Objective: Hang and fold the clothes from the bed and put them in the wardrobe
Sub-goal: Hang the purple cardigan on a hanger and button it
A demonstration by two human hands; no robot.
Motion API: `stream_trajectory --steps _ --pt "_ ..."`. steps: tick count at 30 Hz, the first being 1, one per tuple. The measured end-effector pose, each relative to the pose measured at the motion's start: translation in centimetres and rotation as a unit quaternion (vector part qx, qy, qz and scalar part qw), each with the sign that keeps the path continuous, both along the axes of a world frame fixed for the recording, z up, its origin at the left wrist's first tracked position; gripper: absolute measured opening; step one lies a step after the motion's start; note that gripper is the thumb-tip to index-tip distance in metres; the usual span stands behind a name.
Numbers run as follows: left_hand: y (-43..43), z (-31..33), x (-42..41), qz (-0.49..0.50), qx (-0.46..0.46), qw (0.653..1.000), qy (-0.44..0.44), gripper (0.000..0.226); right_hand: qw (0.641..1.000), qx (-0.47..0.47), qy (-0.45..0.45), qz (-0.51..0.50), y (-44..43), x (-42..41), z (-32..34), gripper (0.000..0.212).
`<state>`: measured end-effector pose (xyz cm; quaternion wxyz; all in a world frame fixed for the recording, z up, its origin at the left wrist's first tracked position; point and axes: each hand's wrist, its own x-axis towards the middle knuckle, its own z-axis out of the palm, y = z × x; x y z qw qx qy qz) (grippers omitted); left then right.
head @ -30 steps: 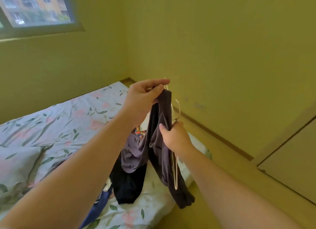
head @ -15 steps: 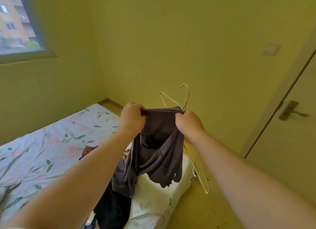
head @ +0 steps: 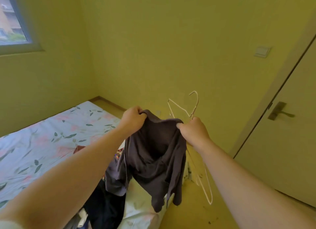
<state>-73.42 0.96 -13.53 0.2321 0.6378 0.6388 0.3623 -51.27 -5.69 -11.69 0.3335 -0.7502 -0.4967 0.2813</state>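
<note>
Yellow-walled bedroom, floral-sheeted bed (head: 51,139) at left | left hand (head: 132,118) clenched on one edge of dark grey-purple top (head: 153,153) | right hand (head: 193,131) grips the opposite edge plus white wire hanger (head: 195,103) | top hangs between the hands above the bed corner, beside clothes pile (head: 106,210)

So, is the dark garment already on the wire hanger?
No: the wire hanger sticks out bare past the right hand, which grips the dark garment together with the left hand.
</note>
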Motion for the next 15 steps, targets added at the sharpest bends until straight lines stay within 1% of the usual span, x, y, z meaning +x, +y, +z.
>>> stream_trajectory --steps 1,3,5,7,9,10,11,12,13,15 --pt "-0.4 1.8 0.6 -0.037 0.022 0.999 0.011 0.016 1.0 -0.011 0.008 0.017 -0.2 -0.2 -0.2 0.061" --pt "-1.8 4.9 1.9 -0.118 0.046 0.992 0.03 0.019 0.994 -0.028 0.065 0.088 -0.6 -1.4 -0.3 0.078" --pt "-3.2 6.9 3.2 -0.177 0.067 0.981 0.036 0.021 0.977 -0.023 0.142 0.156 -0.8 -3.1 -0.3 0.081" --pt "-4.3 8.1 4.0 -0.206 0.065 0.976 -0.027 0.022 0.969 0.008 0.174 0.174 -0.8 -4.7 -0.5 0.072" --pt "-4.5 8.8 3.6 -0.219 0.048 0.97 -0.096 0.024 0.969 0.049 0.182 0.159 -0.8 -5.6 -0.6 0.048" --pt "-4.5 9.0 2.9 -0.225 0.04 0.967 -0.11 0.028 0.971 0.069 0.177 0.144 -0.7 -5.9 -0.6 0.035" --pt "-4.3 8.9 1.9 -0.234 0.032 0.967 -0.1 0.032 0.975 0.085 0.162 0.124 -0.5 -5.9 -0.5 0.027" --pt "-4.0 8.5 0.8 -0.242 0.024 0.968 -0.063 0.038 0.98 0.097 0.139 0.102 -0.2 -5.8 -0.4 0.026" --pt "-3.7 7.6 -0.3 -0.243 0.017 0.97 0.0 0.041 0.985 0.105 0.106 0.087 0.1 -5.7 -0.1 0.027" --pt "-3.0 4.8 -1.8 -0.222 0.004 0.963 0.151 0.038 0.988 0.119 0.033 0.091 0.6 -5.5 0.7 0.025"
